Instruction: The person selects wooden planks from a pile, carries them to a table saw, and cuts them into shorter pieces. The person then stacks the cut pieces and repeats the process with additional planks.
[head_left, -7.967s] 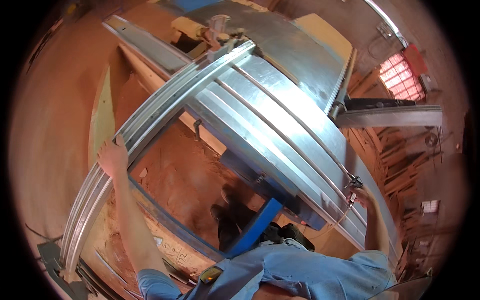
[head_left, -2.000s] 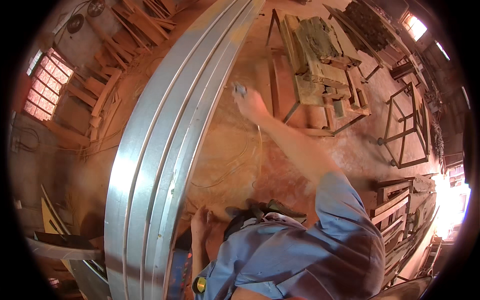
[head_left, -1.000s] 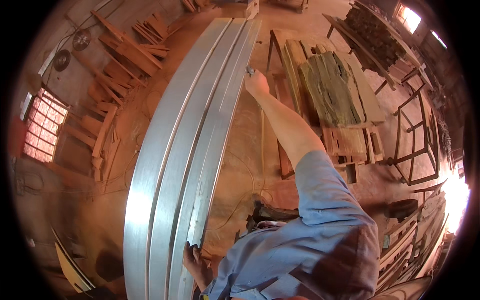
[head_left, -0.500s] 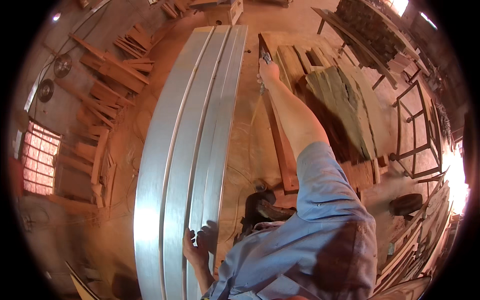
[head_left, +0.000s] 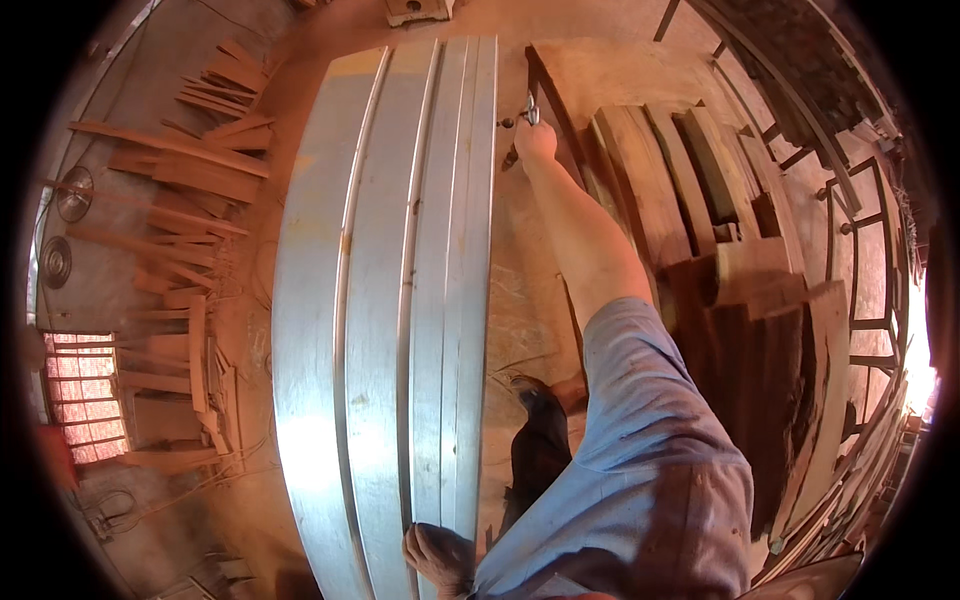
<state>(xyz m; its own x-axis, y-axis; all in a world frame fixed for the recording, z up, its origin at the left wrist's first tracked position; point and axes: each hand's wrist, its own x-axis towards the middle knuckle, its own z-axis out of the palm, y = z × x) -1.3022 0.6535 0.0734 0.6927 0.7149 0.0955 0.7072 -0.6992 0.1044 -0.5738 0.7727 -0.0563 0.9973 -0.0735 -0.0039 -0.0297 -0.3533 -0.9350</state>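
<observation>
A long silver-grey panel (head_left: 375, 330) with raised lengthwise strips and grooves stretches away from me. My left hand (head_left: 440, 562) is low over its near right part, fingers spread; contact with the surface is hard to judge beside the dark shadow. My right arm reaches far forward, beyond the panel's right edge. In that outstretched right hand (head_left: 537, 142), closed fingers grip a small shiny metal tool (head_left: 532, 110), whose exact kind I cannot make out. Small dark parts show just left of this hand, and whether they belong to the tool is unclear.
Rough wooden planks and slabs (head_left: 650, 180) are stacked close on my right. Dark metal frames (head_left: 868, 265) stand beyond them. Scrap boards (head_left: 205, 180) lean and lie along the left wall, below a barred window (head_left: 85, 395). My dark shoe (head_left: 540, 425) is beside the panel.
My left hand has moved down and slightly right along the panel. The right hand still grips the metal tool at the far end. My view has shifted, so more of the stacked wood shows.
</observation>
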